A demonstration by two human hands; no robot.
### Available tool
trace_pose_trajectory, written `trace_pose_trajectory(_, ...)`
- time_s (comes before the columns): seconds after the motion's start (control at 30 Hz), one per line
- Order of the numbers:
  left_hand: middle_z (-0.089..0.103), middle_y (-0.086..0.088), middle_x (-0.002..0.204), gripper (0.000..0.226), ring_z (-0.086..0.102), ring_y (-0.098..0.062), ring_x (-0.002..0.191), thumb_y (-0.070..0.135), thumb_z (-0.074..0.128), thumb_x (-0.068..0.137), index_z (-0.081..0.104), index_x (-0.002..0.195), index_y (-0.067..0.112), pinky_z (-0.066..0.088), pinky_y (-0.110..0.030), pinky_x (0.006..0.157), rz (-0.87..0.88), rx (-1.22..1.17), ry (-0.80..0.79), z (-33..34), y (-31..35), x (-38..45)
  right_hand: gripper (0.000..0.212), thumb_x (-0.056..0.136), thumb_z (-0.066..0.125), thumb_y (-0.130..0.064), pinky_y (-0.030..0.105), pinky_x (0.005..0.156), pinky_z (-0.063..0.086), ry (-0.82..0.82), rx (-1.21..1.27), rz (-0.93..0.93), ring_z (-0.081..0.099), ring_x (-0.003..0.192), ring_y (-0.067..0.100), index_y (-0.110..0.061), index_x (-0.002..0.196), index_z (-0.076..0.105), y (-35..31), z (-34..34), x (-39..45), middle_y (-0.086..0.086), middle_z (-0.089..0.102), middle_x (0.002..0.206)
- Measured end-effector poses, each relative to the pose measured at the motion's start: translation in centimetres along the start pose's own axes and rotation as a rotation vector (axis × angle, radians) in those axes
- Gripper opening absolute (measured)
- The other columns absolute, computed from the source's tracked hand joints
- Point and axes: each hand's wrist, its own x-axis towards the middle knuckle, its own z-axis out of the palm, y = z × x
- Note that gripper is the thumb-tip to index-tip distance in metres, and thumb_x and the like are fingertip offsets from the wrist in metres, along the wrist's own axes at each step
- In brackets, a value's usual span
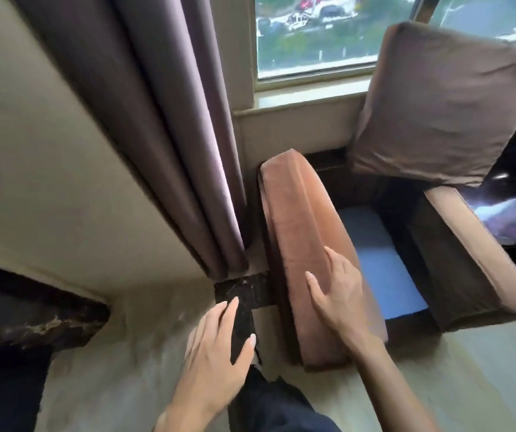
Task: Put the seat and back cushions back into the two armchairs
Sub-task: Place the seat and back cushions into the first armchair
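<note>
Head view, read from left to right. At 9 o'clock, a cream wall [32, 151] meets a dark marble-patterned skirting [26, 319]; purple-grey curtain [163, 120] folds hang from 11 o'clock down to the floor [119, 369], which is pale with a dark inlaid strip. At 6 o'clock, the left hand [216, 347] hovers above the floor, released, fingers straight and spread, grasping nothing. Just to its right, the right hand [337, 294] lies flat on the armchair's [481, 275] near armrest [306, 244], fingers straight, not curled round anything. The armchair, brown and velvety, stands at 3 o'clock below the window [312, 42]. Its seat well is bare, showing a blue-grey base panel [378, 260] between the two armrests. One brown cushion [443, 104] is at 1 o'clock, tilted, at the back of the chair with its lower edge over the rear of the seat well; whether it is seated against the backrest cannot be told. At the right edge, a dark glossy surface [512, 213] adjoins the far armrest.
</note>
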Motion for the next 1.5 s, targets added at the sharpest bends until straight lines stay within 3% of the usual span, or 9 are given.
trace_pose_trajectory(0.23, 0.033, 0.008, 0.16, 0.082, 0.024, -0.008, 0.15, 0.07, 0.024, 0.088, 0.026, 0.159, 0.029, 0.021, -0.03, 0.124, 0.295, 0.051, -0.155, -3.5, 0.8, 13.5, 0.062, 0.104, 0.049, -0.05, 0.043, 0.118, 0.036, 0.098, -0.081, 0.209, 0.032, 0.149, 0.018, -0.026, 0.158, 0.031, -3.3, -2.2, 4.9, -0.003, 0.036, 0.162)
trace_pose_trajectory(0.57, 0.048, -0.015, 0.153, 0.073, 0.045, -0.036, 0.143, 0.063, 0.043, 0.093, 0.043, 0.152, 0.02, 0.048, -0.054, 0.107, 0.95, 0.421, -0.419, 1.2, 2.5, 29.1, 0.076, 0.092, 0.038, -0.063, 0.046, 0.119, 0.038, 0.425, -0.015, 0.579, 0.043, 0.138, 0.026, -0.014, 0.149, 0.05, -1.8, 0.9, 6.7, 0.006, 0.054, 0.147)
trace_pose_trajectory(0.7, 0.026, -0.012, 0.167, 0.075, 0.023, -0.035, 0.154, 0.068, 0.035, 0.097, 0.033, 0.158, 0.024, 0.037, -0.057, 0.116, 1.156, 0.482, -0.474, 2.7, 2.4, 35.7, 0.078, 0.093, 0.034, -0.066, 0.044, 0.12, 0.036, 0.553, -0.04, 0.793, 0.04, 0.141, 0.026, -0.017, 0.151, 0.048, -3.2, 2.1, 7.1, 0.008, 0.052, 0.149)
trace_pose_trajectory(0.83, 0.001, -0.006, 0.172, 0.078, 0.0, -0.033, 0.158, 0.071, 0.028, 0.098, 0.017, 0.162, 0.029, 0.017, -0.058, 0.123, 1.292, 0.478, -0.507, 3.3, 1.2, 40.7, 0.082, 0.094, 0.023, -0.073, 0.041, 0.127, 0.022, 0.493, -0.022, 0.945, 0.019, 0.155, 0.021, -0.027, 0.161, 0.028, -5.9, 4.6, 7.2, 0.002, 0.031, 0.167)
trace_pose_trajectory(1.0, -0.001, -0.004, 0.172, 0.07, 0.0, -0.034, 0.158, 0.066, 0.017, 0.101, 0.017, 0.162, 0.031, 0.019, -0.066, 0.12, 1.306, 0.534, -0.587, 5.7, 0.3, 44.7, 0.084, 0.092, -0.001, -0.079, 0.038, 0.128, -0.009, 0.346, -0.084, 0.951, -0.025, 0.157, 0.015, -0.034, 0.164, -0.003, -8.3, 9.7, 7.3, -0.004, -0.02, 0.171)
trace_pose_trajectory(1.1, -0.002, -0.007, 0.172, 0.071, -0.003, -0.037, 0.157, 0.065, 0.016, 0.101, 0.012, 0.163, 0.029, 0.012, -0.068, 0.12, 1.323, 0.564, -0.621, 7.4, 0.1, 45.4, 0.079, 0.096, 0.003, -0.075, 0.046, 0.13, -0.01, 0.188, -0.116, 0.984, -0.037, 0.151, 0.017, -0.035, 0.161, -0.017, -8.5, 12.7, 7.6, -0.004, -0.037, 0.165)
trace_pose_trajectory(1.27, -0.009, -0.008, 0.171, 0.073, -0.011, -0.037, 0.157, 0.066, 0.018, 0.101, 0.007, 0.163, 0.027, -0.004, -0.063, 0.12, 1.326, 0.597, -0.611, 8.3, 0.9, 45.8, 0.084, 0.1, 0.024, -0.073, 0.055, 0.123, 0.006, 0.188, -0.24, 1.016, -0.003, 0.161, 0.033, -0.024, 0.166, 0.008, -6.7, 15.0, 8.1, 0.013, -0.004, 0.174)
trace_pose_trajectory(1.4, -0.02, -0.002, 0.17, 0.078, -0.022, -0.032, 0.155, 0.072, 0.019, 0.099, -0.004, 0.161, 0.032, -0.012, -0.059, 0.12, 1.269, 0.603, -0.585, 9.1, 3.5, 46.2, 0.082, 0.101, 0.03, -0.068, 0.054, 0.122, 0.006, 0.235, -0.288, 0.93, -0.006, 0.16, 0.032, -0.024, 0.166, 0.006, -3.9, 13.4, 8.7, 0.012, -0.004, 0.174)
trace_pose_trajectory(1.5, -0.022, 0.001, 0.169, 0.08, -0.024, -0.029, 0.155, 0.075, 0.019, 0.097, -0.007, 0.161, 0.035, -0.008, -0.063, 0.123, 1.253, 0.601, -0.552, 9.8, 6.5, 46.2, 0.078, 0.103, 0.025, -0.066, 0.054, 0.123, 0.002, 0.257, -0.268, 0.899, -0.013, 0.159, 0.03, -0.027, 0.165, 0.0, -1.8, 11.4, 9.4, 0.01, -0.01, 0.173)
